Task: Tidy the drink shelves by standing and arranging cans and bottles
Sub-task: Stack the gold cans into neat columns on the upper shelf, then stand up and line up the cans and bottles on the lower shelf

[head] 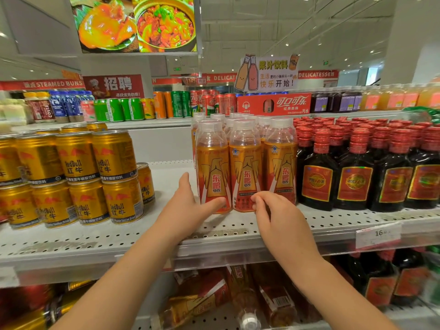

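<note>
Perforated shelf (238,226) bearing cans (78,160), bottles (214,167)

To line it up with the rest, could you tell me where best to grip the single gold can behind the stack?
I'd grip the single gold can round its side wall, from the right: it stands upright, the stacked cans crowd its left, and the shelf lies bare on its right.
</note>
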A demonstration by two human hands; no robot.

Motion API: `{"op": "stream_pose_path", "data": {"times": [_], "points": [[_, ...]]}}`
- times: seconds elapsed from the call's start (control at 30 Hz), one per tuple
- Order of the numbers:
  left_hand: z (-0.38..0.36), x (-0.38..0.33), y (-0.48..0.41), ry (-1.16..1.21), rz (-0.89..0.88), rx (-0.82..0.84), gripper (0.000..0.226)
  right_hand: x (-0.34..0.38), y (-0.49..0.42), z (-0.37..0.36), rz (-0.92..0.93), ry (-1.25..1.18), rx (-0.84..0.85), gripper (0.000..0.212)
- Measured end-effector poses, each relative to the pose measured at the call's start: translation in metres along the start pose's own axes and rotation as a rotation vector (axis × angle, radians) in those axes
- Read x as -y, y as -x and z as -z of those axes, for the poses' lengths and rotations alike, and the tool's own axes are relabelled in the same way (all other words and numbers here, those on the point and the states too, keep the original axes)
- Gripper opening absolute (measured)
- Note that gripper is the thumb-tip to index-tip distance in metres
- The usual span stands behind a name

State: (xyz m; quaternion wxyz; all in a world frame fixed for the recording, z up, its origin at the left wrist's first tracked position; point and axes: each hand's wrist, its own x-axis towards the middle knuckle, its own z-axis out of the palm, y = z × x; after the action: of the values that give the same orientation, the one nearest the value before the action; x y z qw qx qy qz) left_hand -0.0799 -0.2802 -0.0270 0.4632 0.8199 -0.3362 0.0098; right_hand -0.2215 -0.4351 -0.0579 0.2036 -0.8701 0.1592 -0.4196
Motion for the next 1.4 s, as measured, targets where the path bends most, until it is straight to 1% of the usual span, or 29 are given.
{"op": "stream_pose_path", "data": {"times": [0.1, 0.13, 0.2, 0.43, 0.53, 0.6, 0.63, 0.67, 0.7, 0.73, 0.77, 0.83, 0.9, 0.93, 1.07, 1.17, 1.23, 1.3, 1.4], "points": [[-0.001, 0.000, -0.004, 0.021, -0.029, 0.094, 0.058, 0.001, 0.000, 0.002, 0.044, 0.026, 0.036, 0.024], [-0.002, 0.000, -0.004, 0.020, -0.040, 0.095, 0.050, 0.002, 0.000, 0.002, 0.062, 0.042, 0.052, 0.024], [-0.005, 0.000, -0.004, 0.037, -0.050, 0.095, 0.043, 0.002, -0.003, 0.001, 0.076, 0.064, 0.082, 0.025], [-0.007, 0.001, -0.004, 0.020, -0.039, 0.079, 0.045, -0.001, -0.004, -0.005, 0.009, 0.056, 0.039, 0.027], [-0.006, -0.003, -0.001, -0.046, -0.033, 0.065, 0.044, 0.000, -0.005, -0.005, 0.012, 0.054, 0.043, 0.028], [-0.005, -0.007, 0.007, -0.128, -0.046, 0.045, 0.051, 0.001, -0.003, -0.003, 0.029, 0.064, 0.042, 0.027], [-0.004, -0.007, 0.012, -0.201, -0.051, 0.016, 0.060, 0.001, -0.001, -0.001, 0.049, 0.072, 0.038, 0.025], [-0.002, -0.005, 0.018, -0.306, -0.047, -0.024, 0.070, 0.000, 0.003, 0.002, 0.083, 0.085, 0.033, 0.023], [0.002, -0.001, 0.026, -0.425, -0.038, -0.073, 0.074, -0.002, 0.008, 0.005, 0.128, 0.100, 0.028, 0.022], [0.006, 0.003, 0.034, -0.521, -0.046, -0.124, 0.070, -0.004, 0.015, 0.008, 0.179, 0.118, 0.019, 0.023], [0.010, 0.007, 0.044, -0.580, -0.084, -0.172, 0.060, -0.007, 0.022, 0.009, 0.227, 0.132, 0.011, 0.025], [0.016, 0.016, 0.064, -0.633, -0.211, -0.229, 0.044, -0.012, 0.037, 0.011, 0.295, 0.151, 0.002, 0.030], [0.016, 0.023, 0.081, -0.681, -0.310, -0.260, 0.041, -0.016, 0.048, 0.011, 0.328, 0.182, -0.006, 0.034], [0.014, 0.027, 0.088, -0.696, -0.329, -0.286, 0.041, -0.018, 0.053, 0.011, 0.335, 0.195, -0.004, 0.036], [0.003, 0.037, 0.109, -0.664, -0.289, -0.353, 0.046, -0.022, 0.066, 0.011, 0.330, 0.189, 0.010, 0.042], [0.002, 0.045, 0.124, -0.641, -0.303, -0.332, 0.048, -0.029, 0.077, 0.012, 0.343, 0.170, 0.009, 0.050], [0.003, 0.050, 0.136, -0.632, -0.316, -0.303, 0.051, -0.032, 0.089, 0.013, 0.329, 0.113, 0.006, 0.054], [0.005, 0.054, 0.145, -0.633, -0.324, -0.267, 0.057, -0.036, 0.109, 0.013, 0.269, 0.005, -0.003, 0.051], [0.009, 0.058, 0.149, -0.646, -0.334, -0.236, 0.062, -0.043, 0.149, 0.010, 0.109, -0.098, 0.033, 0.043]]}}
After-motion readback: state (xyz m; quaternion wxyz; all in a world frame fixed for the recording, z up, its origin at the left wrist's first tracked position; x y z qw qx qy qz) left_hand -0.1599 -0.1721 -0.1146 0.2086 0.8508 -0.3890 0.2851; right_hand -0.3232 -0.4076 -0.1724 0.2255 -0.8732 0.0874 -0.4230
